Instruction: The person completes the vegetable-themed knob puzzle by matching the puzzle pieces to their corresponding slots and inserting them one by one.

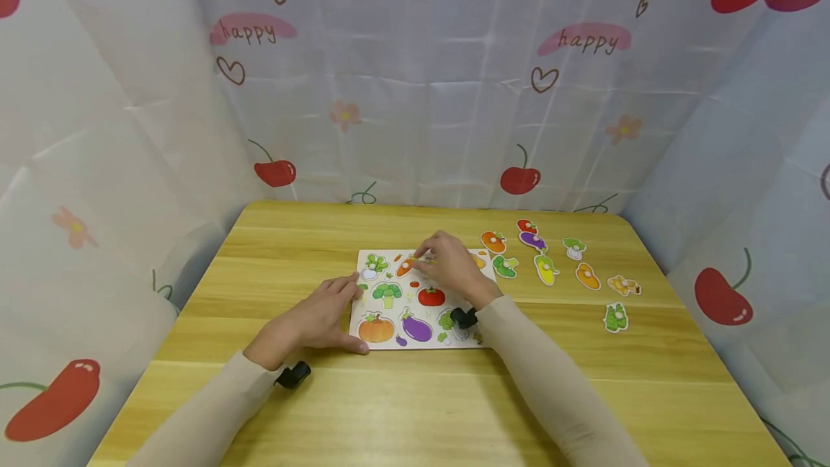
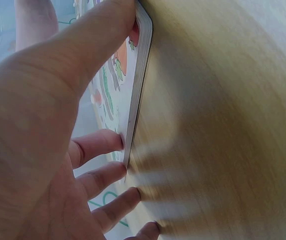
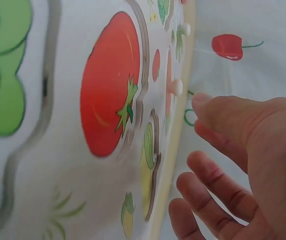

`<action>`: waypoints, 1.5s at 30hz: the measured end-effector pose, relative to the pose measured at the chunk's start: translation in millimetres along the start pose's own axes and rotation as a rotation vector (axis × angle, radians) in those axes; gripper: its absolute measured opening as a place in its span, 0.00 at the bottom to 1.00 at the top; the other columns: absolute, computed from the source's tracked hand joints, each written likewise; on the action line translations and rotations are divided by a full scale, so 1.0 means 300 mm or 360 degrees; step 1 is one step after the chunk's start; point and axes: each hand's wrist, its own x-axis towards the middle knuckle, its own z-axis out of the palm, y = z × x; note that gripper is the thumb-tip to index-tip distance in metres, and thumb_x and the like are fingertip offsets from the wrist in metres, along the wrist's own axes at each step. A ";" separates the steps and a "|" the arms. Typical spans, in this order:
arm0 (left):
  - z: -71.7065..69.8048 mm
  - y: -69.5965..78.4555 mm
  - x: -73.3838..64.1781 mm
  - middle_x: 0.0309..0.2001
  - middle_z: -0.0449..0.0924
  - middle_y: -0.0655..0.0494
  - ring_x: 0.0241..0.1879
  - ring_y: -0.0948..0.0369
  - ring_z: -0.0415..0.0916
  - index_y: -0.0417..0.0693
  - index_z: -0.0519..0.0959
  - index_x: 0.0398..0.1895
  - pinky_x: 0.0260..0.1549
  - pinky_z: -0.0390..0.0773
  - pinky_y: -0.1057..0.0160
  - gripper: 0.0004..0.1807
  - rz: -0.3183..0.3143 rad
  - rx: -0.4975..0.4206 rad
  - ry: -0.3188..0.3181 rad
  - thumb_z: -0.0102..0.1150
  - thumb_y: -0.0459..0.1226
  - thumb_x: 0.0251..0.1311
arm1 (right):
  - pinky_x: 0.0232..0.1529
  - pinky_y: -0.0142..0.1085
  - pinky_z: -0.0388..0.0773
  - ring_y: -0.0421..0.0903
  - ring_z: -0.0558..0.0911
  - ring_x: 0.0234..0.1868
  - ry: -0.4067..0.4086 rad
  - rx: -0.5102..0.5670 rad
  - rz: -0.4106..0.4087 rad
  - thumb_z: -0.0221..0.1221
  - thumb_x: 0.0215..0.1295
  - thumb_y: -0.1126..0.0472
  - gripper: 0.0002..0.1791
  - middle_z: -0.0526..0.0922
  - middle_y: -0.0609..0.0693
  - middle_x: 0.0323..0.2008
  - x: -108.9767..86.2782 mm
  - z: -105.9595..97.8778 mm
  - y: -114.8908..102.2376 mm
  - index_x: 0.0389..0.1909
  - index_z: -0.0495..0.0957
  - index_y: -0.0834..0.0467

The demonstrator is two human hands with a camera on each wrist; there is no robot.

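Observation:
A white vegetable puzzle board lies flat on the table. My left hand is at its left side; in the left wrist view the thumb and index finger touch the board's edge, while the other fingertips reach down to the tabletop. Over the back of the board is my right hand, near a carrot piece with a small white knob. The right wrist view shows its thumb and fingers apart, holding nothing. A tomato picture and a broccoli picture show on the board. My right hand covers part of it.
Loose knobbed pieces lie on the table to the right: a pumpkin, a broccoli, an eggplant, a yellow corn-like piece and several others. A cherry-printed curtain stands behind and at both sides.

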 end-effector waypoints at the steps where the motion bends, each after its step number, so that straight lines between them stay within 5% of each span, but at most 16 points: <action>1: 0.000 0.000 0.000 0.94 0.55 0.31 0.90 0.31 0.60 0.39 0.72 0.81 0.87 0.68 0.30 0.60 0.0004 -0.0002 -0.0002 0.88 0.67 0.58 | 0.63 0.52 0.91 0.55 0.89 0.61 0.0009 -0.0007 -0.0004 0.77 0.78 0.53 0.09 0.89 0.54 0.59 -0.003 -0.003 0.007 0.51 0.96 0.51; 16: 0.002 -0.001 -0.005 0.94 0.56 0.32 0.90 0.32 0.60 0.39 0.72 0.81 0.87 0.68 0.31 0.60 0.0001 -0.0004 0.0010 0.88 0.67 0.58 | 0.64 0.58 0.90 0.61 0.89 0.62 0.0103 -0.0018 -0.0006 0.76 0.79 0.54 0.12 0.89 0.60 0.59 -0.088 -0.097 0.097 0.54 0.95 0.56; 27: 0.015 -0.011 -0.009 0.94 0.55 0.33 0.91 0.32 0.59 0.39 0.71 0.80 0.87 0.69 0.31 0.60 -0.0017 -0.0027 0.0016 0.88 0.67 0.58 | 0.68 0.62 0.88 0.63 0.88 0.62 0.0166 -0.0055 0.0074 0.76 0.80 0.54 0.13 0.89 0.62 0.63 -0.158 -0.169 0.246 0.56 0.94 0.58; 35: 0.012 -0.010 -0.009 0.94 0.55 0.33 0.90 0.32 0.59 0.38 0.71 0.82 0.88 0.68 0.31 0.61 0.0000 -0.0023 0.0020 0.87 0.67 0.59 | 0.75 0.70 0.80 0.71 0.84 0.69 0.0255 -0.0112 0.0115 0.74 0.79 0.59 0.14 0.88 0.68 0.63 -0.217 -0.248 0.371 0.56 0.94 0.63; 45: 0.002 -0.006 -0.010 0.94 0.55 0.32 0.91 0.32 0.59 0.38 0.71 0.82 0.88 0.67 0.31 0.61 0.0009 -0.0030 0.0010 0.87 0.67 0.59 | 0.85 0.77 0.63 0.79 0.72 0.79 0.0252 -0.0166 0.0225 0.71 0.81 0.55 0.22 0.76 0.78 0.76 -0.294 -0.311 0.519 0.64 0.90 0.67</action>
